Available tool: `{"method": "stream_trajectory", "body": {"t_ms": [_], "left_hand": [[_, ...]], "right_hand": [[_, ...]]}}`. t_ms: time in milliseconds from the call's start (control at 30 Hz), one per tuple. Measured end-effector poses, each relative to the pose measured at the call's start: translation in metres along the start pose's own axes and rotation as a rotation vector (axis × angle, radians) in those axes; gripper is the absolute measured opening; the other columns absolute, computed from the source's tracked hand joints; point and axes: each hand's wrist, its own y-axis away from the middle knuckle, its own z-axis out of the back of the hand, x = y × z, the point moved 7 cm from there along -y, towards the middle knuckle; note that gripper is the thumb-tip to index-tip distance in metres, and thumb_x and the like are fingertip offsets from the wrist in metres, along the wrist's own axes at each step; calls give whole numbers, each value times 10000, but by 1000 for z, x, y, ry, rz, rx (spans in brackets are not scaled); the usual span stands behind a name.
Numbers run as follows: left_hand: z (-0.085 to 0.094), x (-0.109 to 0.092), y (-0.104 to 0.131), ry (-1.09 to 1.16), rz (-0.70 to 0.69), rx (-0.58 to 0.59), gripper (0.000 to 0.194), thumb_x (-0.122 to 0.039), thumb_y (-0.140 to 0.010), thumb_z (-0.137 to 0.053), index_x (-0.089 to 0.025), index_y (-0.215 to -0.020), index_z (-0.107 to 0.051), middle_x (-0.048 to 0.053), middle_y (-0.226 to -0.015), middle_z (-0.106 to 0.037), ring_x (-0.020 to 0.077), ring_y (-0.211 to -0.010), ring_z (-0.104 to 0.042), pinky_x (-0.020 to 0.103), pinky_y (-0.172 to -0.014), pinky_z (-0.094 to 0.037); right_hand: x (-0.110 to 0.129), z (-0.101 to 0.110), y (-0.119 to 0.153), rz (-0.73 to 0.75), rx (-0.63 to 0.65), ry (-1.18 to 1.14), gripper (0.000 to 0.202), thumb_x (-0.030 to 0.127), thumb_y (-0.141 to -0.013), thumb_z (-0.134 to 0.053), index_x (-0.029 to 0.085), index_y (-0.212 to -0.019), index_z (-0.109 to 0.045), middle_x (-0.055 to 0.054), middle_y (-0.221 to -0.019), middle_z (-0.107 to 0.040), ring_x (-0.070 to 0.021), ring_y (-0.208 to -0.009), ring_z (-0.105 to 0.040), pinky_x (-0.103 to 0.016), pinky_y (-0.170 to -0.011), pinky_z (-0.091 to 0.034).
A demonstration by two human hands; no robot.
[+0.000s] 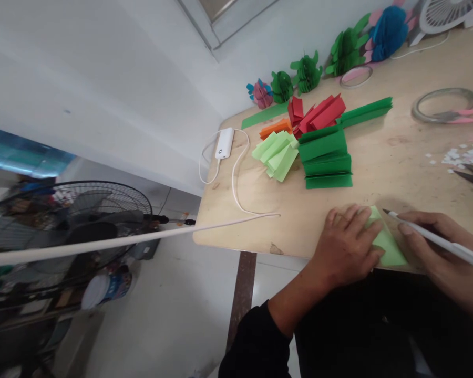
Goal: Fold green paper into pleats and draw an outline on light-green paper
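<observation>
One head-worn camera looks forward and down at the table (386, 176), close above the left hand (349, 241) and right hand (443, 247) at lower right; its wide view reaches left past the table's end to wall (82, 79), floor (173, 304) and black fan (98, 231).

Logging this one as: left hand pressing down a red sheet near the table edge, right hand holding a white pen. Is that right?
Not quite: the head view shows that the sheet under the left hand is light green, not red. The right hand does hold a white pen.
</observation>
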Motion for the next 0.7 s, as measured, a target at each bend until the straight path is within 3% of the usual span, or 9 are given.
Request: {"method": "stream_trajectory", "body": {"t_ms": [333,467,700], "left_hand": [[0,5,-4,25,-36,103,595,-579,-916,-409,-275,-1426,-431,47,-1556,-363,322,-1416,-293,549,-1106,-290],[0,11,-4,14,-88,156,656,-636,-892,-427,-304,-1456,-381,39,-1582,-316,338,-1441,-247,587,-1112,-267],[0,15,-2,1,-108,153,731,-656,-887,-405,-200,-1457,-376,55,-1590,-303,313,-1466,-205,579,-1160,-215]], "right_hand": [[-1,-6,2,-45,29,-123,324,537,-851,-510,294,-995,-670,39,-993,-692,-130,-911,-648,-258,-834,-515],[0,-7,1,-59,24,-131,340,551,-847,-508,288,-969,-684,33,-969,-697,-151,-908,-655,-288,-846,-538],[-1,-7,1,-98,12,-82,367,580,-834,-510,288,-956,-695,24,-917,-701,-186,-848,-662,-335,-811,-554]]}}
